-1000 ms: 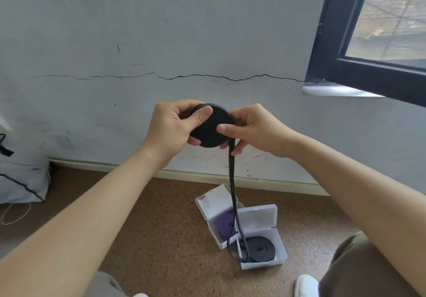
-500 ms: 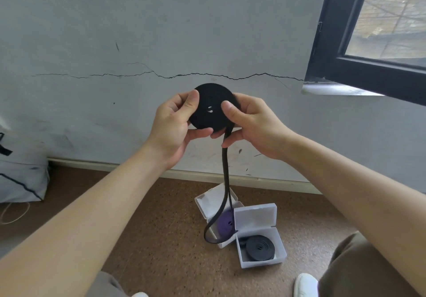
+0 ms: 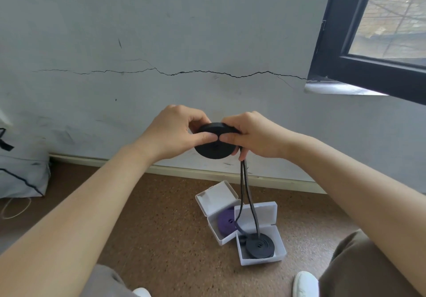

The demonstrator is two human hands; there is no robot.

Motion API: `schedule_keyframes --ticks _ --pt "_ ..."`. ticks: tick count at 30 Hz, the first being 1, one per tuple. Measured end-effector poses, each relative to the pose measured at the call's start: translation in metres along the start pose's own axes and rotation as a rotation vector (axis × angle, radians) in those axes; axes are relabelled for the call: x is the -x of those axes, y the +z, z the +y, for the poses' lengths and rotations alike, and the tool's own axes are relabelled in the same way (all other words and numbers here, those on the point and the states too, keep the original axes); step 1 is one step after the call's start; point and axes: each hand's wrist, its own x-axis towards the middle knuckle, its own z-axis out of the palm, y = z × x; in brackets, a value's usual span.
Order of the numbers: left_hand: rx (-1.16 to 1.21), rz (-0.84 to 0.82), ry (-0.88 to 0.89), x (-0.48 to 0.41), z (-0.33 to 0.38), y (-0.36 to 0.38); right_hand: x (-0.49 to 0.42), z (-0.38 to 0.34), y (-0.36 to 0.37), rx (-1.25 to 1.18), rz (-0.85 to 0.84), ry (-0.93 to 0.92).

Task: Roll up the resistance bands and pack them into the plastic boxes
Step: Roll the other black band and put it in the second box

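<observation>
Brown speckled floor (image 3: 161,239) bore two open white plastic boxes (image 3: 262,260), one holding a purple coiled band (image 3: 224,223), the other a black coiled band (image 3: 260,247). Above them, the left hand (image 3: 177,133) and right hand (image 3: 255,135) pinched a black rolled resistance band (image 3: 213,151), its loose tail (image 3: 244,181) hanging below the right hand.

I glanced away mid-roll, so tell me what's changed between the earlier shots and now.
The black roll, raised face-on half a second ago, has come down and tilted flatter. Its loose tail now hangs straighter, in two strands. Left hand and right hand kept hold; the rear box with its purple band and the front box with its black band stayed put.
</observation>
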Motion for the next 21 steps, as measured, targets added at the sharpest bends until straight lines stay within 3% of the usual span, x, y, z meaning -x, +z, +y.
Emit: schedule_keyframes --ticks 5,14,21 --pt "0.025 -0.069 0.028 0.0 0.002 0.002 0.001 -0.003 0.005 0.141 -0.054 -0.021" --pt "0.322 0.121 -0.081 -0.002 -0.006 -0.005 0.003 0.004 -0.014 -0.33 0.112 0.037" --pt "0.514 0.209 -0.176 -0.003 -0.008 0.0 0.004 0.014 -0.015 -0.464 0.125 0.059"
